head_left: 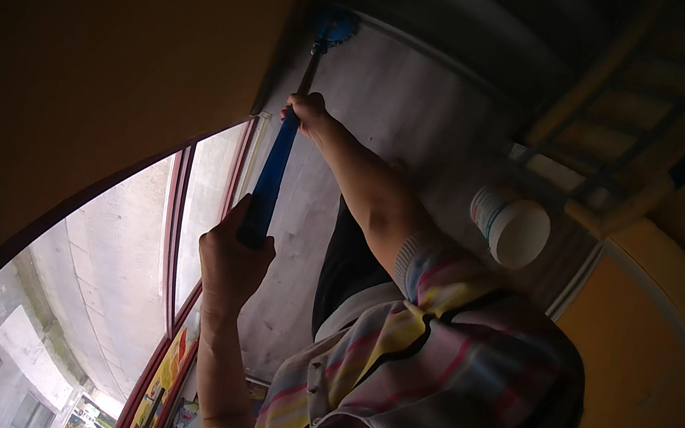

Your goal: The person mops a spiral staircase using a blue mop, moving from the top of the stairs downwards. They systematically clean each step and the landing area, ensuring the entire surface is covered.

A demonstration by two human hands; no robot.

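Observation:
Both of my hands grip a long-handled mop with a blue lower sleeve on its pole. My left hand is closed around the near end of the blue handle. Farther up the pole, my right hand is wrapped around it, with that arm stretched forward. At the far end, the blue mop head rests on the grey floor, close to the corner by the wall. Shadow hides the finer detail of the head.
A white bucket stands on the floor to my right. Beyond it is a wooden rack with bars. An orange-brown cabinet lies at the lower right. Left are a dark brown panel and a bright red-framed glass door.

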